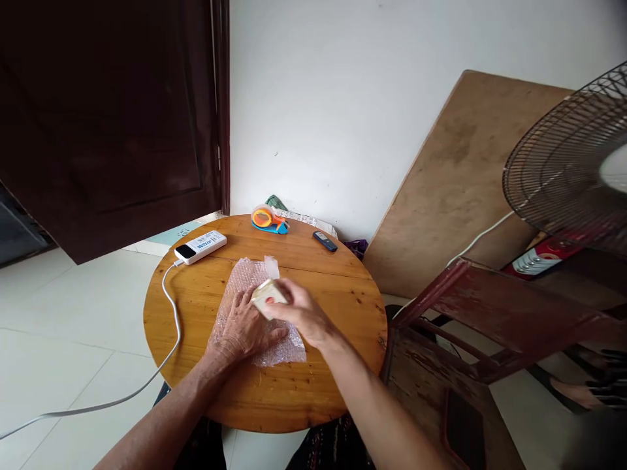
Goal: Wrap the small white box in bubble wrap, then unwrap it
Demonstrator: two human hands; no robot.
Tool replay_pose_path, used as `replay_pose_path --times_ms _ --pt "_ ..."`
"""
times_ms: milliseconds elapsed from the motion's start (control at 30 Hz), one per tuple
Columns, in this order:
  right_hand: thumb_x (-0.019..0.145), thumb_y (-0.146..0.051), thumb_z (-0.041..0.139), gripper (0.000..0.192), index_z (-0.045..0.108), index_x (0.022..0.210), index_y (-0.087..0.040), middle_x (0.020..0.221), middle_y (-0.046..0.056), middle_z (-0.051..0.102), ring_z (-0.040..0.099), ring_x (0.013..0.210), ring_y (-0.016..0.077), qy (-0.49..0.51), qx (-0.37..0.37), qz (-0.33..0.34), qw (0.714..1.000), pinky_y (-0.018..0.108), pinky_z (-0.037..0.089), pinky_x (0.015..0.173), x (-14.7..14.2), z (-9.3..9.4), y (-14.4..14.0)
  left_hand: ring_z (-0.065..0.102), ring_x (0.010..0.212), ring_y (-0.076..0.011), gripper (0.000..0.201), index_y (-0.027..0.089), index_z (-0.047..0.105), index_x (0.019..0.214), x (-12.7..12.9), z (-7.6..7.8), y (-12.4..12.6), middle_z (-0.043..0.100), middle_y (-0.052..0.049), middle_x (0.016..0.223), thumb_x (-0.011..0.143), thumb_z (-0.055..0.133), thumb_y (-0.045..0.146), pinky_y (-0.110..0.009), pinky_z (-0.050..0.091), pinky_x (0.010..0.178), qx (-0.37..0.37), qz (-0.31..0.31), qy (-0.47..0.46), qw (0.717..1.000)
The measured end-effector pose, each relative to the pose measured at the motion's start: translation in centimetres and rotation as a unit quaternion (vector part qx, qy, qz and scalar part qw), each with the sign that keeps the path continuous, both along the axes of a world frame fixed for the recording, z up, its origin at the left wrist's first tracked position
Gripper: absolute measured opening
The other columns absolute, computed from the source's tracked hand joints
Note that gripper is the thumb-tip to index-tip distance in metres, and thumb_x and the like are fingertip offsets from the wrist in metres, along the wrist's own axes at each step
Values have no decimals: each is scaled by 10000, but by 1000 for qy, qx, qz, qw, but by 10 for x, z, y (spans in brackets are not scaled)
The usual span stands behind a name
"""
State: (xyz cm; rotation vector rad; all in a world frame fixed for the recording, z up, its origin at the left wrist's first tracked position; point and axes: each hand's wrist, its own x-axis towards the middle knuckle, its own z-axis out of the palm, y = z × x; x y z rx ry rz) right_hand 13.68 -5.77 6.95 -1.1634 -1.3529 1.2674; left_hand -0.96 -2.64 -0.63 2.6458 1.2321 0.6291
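A sheet of bubble wrap lies on the round wooden table. My left hand rests flat on it, fingers stretched out. Just above the wrap, my right hand grips a small cream-coloured box with a red mark on its side. The box is tilted, and its near corner is close to the left hand's fingers. Whether the box touches the wrap is hidden.
Toward the back of the table are a tape dispenser, a small dark phone and a white power bank with a white cable. A wooden chair and a fan stand to the right.
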Motion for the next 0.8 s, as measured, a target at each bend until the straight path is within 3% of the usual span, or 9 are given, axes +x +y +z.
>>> replay_pose_path --times_ms 33,100,167,267,367,467,633,800 --pt "627 -340 766 384 669 977 -215 907 8 718 646 848 195 6 -10 15 1000 284 488 744 -9 -6 7 430 1338 -377 679 216 484 1406 0 -1 0 539 -122 1420 828 604 551 -553 241 1166 2 1 -1 1000" --pt "600 -338 750 310 676 864 -195 824 6 707 636 797 192 -6 -32 -35 999 282 470 717 -14 -21 20 467 1301 -366 696 191 478 1409 1 -2 1 543 -142 1405 820 611 538 -552 264 1153 3 2 8 1000" --pt "591 -348 731 292 669 823 -181 782 12 702 628 763 194 -8 -57 -106 993 286 459 695 -5 -34 29 443 1323 -370 722 168 486 1401 1 -2 3 514 -172 1425 810 614 562 -558 282 1140 3 1 17 1000" --pt "591 -346 713 309 640 846 -187 781 6 693 621 749 192 -7 -63 -140 988 287 455 688 16 -46 30 389 1380 -346 648 201 491 1401 1 2 5 467 -147 1480 844 591 516 -537 284 1147 -8 2 21 1000" --pt "588 -296 713 401 635 971 -208 873 2 697 630 832 205 -63 -48 -141 987 303 472 748 26 -50 23 370 1406 -337 634 188 482 1409 -6 10 5 433 -161 1512 852 590 472 -531 289 1149 -33 29 30 999" --pt "600 -241 708 483 622 1075 -235 985 9 685 625 946 223 -169 -7 -115 979 331 477 835 24 -53 18 321 1432 -380 734 176 488 1405 -19 15 0 422 -189 1521 787 653 536 -605 219 1160 -38 44 55 997" --pt "658 -180 678 481 580 1127 -233 1101 36 652 617 1015 224 -253 88 -66 961 355 471 912 22 -59 8 334 1428 -375 813 215 459 1427 -41 6 -11 440 -142 1526 745 668 605 -627 180 1167 -65 27 56 996" --pt "717 -206 679 375 576 1076 -235 1043 27 670 633 957 215 -267 91 -78 956 343 485 877 28 -60 1 295 1454 -360 977 166 367 1485 -43 0 -14 403 -157 1550 698 692 644 -591 124 1198 -68 27 35 997"
